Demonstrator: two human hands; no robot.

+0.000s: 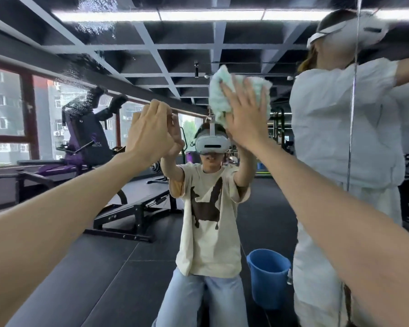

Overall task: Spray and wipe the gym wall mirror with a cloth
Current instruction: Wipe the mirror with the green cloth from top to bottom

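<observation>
The wall mirror (109, 260) fills the view and reflects me in a beige T-shirt and headset. A pale green fluffy cloth (219, 102) lies bunched against the glass above my reflected head. My right hand (243, 114) presses it flat onto the mirror with straight, spread fingers. To the left, at about the same height, my left hand (149, 128) leans on the glass with its fingertips and holds nothing. Wet streaks (90, 74) run across the mirror's upper left. No spray bottle is clearly in view.
A vertical mirror seam (352, 119) runs down the right side. A person in white clothes (335, 147) shows at the right, close by. The reflection holds a blue bucket (268, 277) on the dark floor, a black bench (132, 208) and a purple machine (85, 138) by windows.
</observation>
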